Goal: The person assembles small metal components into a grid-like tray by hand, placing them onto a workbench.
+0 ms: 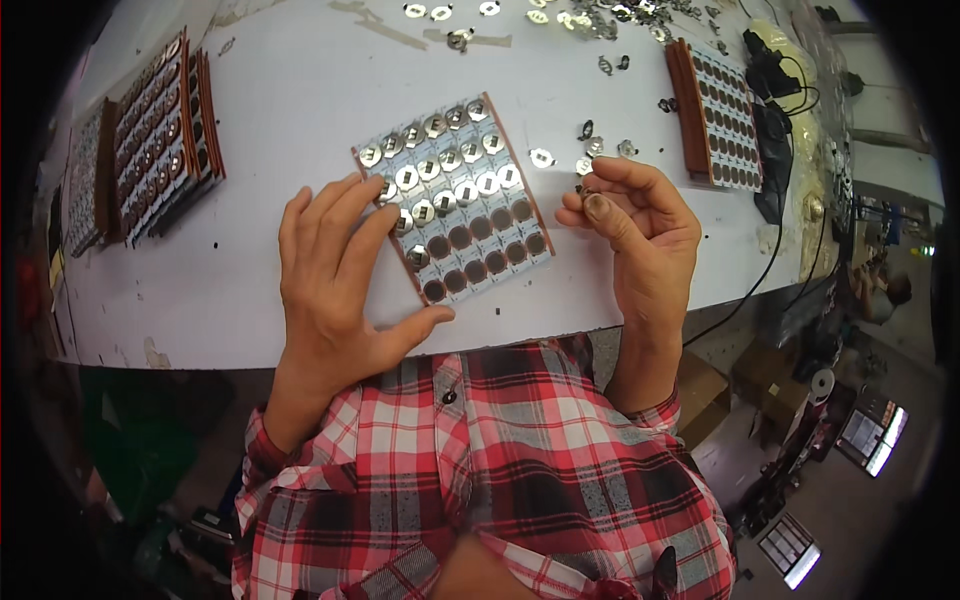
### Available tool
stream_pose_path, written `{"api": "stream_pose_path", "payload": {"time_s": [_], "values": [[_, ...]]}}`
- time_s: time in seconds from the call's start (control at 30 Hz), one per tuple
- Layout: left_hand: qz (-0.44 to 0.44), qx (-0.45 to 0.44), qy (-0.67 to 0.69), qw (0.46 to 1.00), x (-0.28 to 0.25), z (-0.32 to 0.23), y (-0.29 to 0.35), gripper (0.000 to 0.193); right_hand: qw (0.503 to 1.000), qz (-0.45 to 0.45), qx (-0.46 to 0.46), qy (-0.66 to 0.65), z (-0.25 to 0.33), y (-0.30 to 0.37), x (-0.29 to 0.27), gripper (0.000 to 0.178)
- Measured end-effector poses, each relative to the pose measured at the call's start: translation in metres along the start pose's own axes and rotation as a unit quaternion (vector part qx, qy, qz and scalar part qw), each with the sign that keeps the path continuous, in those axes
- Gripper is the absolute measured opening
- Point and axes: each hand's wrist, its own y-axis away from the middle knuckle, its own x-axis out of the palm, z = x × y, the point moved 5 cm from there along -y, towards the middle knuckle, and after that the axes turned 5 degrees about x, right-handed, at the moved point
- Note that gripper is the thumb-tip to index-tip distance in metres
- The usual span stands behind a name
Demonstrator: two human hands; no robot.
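In front of me a panel of small circuit boards lies at a slant on the white table. Shiny metal clips cover its far rows and the left end of a nearer one; the nearer spots otherwise show dark round pads. My left hand rests along the panel's left edge, fingers spread, with fingertips on the edge and thumb near the bottom corner. Right of the panel, above the table, my right hand pinches a small metal clip between thumb and fingers, which mostly hide it.
Several loose clips lie beside my right hand, and a larger scatter spreads at the far edge. Stacks of panels stand at the left and right. A black cable hangs over the right table edge.
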Motion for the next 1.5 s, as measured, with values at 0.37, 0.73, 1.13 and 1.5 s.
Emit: {"api": "stream_pose_path", "payload": {"time_s": [0.37, 0.73, 1.13, 1.5], "values": [[-0.088, 0.039, 0.057, 0.994, -0.002, 0.001, 0.008, 0.065, 0.995, 0.081, 0.043, 0.04, -0.002, 0.014, 0.042, 0.029], [-0.052, 0.009, 0.053, 0.997, 0.006, -0.001, 0.003, 0.067, 0.918, 0.214, -0.059, 0.33, 0.005, 0.004, 0.085, 0.026], [-0.06, -0.006, 0.059, 0.996, 0.01, 0.0, 0.007, 0.067, 0.84, 0.296, -0.056, 0.452, 0.007, -0.003, 0.108, 0.037], [-0.058, -0.003, 0.068, 0.996, 0.01, -0.001, 0.007, 0.068, 0.894, 0.225, -0.041, 0.384, 0.007, 0.003, 0.09, 0.038]]}}
